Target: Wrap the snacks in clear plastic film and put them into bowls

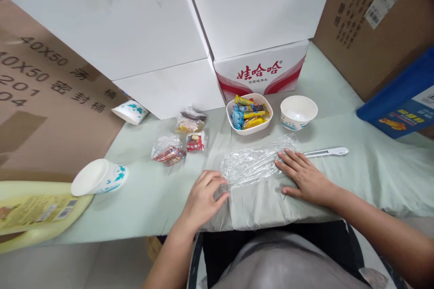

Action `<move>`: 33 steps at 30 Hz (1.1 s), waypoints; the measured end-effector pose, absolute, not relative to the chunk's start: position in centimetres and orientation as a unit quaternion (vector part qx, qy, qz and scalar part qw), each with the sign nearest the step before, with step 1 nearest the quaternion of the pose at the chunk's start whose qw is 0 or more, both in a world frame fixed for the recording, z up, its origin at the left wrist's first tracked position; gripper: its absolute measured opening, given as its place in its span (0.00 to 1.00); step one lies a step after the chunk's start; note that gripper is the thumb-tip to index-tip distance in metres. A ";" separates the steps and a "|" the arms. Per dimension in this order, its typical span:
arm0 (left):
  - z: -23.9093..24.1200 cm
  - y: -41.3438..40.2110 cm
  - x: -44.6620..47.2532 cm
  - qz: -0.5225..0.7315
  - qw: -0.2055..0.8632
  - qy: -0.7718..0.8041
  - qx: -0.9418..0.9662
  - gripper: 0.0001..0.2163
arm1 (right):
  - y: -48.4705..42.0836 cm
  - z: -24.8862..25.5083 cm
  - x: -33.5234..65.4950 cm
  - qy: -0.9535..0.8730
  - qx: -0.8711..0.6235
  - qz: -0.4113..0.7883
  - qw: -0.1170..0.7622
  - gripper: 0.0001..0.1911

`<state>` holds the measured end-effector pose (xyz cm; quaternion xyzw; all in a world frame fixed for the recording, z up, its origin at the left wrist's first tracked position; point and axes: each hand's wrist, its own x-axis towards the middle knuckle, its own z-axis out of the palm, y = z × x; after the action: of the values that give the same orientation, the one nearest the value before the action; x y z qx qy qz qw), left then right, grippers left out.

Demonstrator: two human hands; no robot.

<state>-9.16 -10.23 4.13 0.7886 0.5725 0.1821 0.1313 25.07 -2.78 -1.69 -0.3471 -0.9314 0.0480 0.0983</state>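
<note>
A crumpled sheet of clear plastic film (251, 162) lies spread on the cloth in front of me. At its left edge my left hand (206, 194) pinches a corner of the film between thumb and fingers. My right hand (305, 180) rests flat over the film's right end, fingers stretched and spread. Just beyond those fingers lies a white utility knife (327, 151), its left tip close to the film. Behind the film stand a white bowl (249, 132) of wrapped snacks (249, 113) and a white paper bowl (298, 113) with a blue pattern.
Bagged snacks (169, 153) and a small red packet (195, 142) lie left of the film. Two paper bowls (101, 178) lie tipped at the left, near a yellow jug (40, 212). White boxes (261, 70) wall the back; cardboard boxes (50, 99) and a blue package (400, 104) flank the sides.
</note>
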 end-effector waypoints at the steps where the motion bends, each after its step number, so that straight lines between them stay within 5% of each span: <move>1: 3.9 -10.1 -8.8 0.183 0.121 0.543 0.810 0.11 | -2.8 -1.5 25.1 -0.931 -0.348 0.053 0.100 0.38; 9: 2.1 -10.4 -9.7 0.204 0.132 0.493 0.835 0.08 | -4.4 0.7 27.7 -0.928 -0.326 0.095 0.154 0.12; 17: 2.3 -9.7 -9.7 0.205 0.129 0.634 0.734 0.08 | -5.3 1.0 27.2 -0.861 -0.433 0.167 0.211 0.15; 24: 0.6 -7.2 -7.7 0.200 0.062 0.719 0.662 0.06 | -3.5 0.4 24.5 -0.780 -0.604 0.093 0.131 0.16; 30: 1.6 -8.0 -7.1 0.275 -0.065 0.686 0.670 0.07 | -4.2 0.6 24.4 -0.809 -0.541 0.005 0.228 0.15; 33: 2.1 -8.5 -6.5 0.277 -0.011 0.599 0.751 0.09 | -4.4 0.5 24.9 -0.866 -0.453 0.012 0.214 0.15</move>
<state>-6.46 -8.50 2.10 0.7513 0.5989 0.2771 -0.0114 24.90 -4.44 0.54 -0.4525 -0.8657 0.0124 0.2136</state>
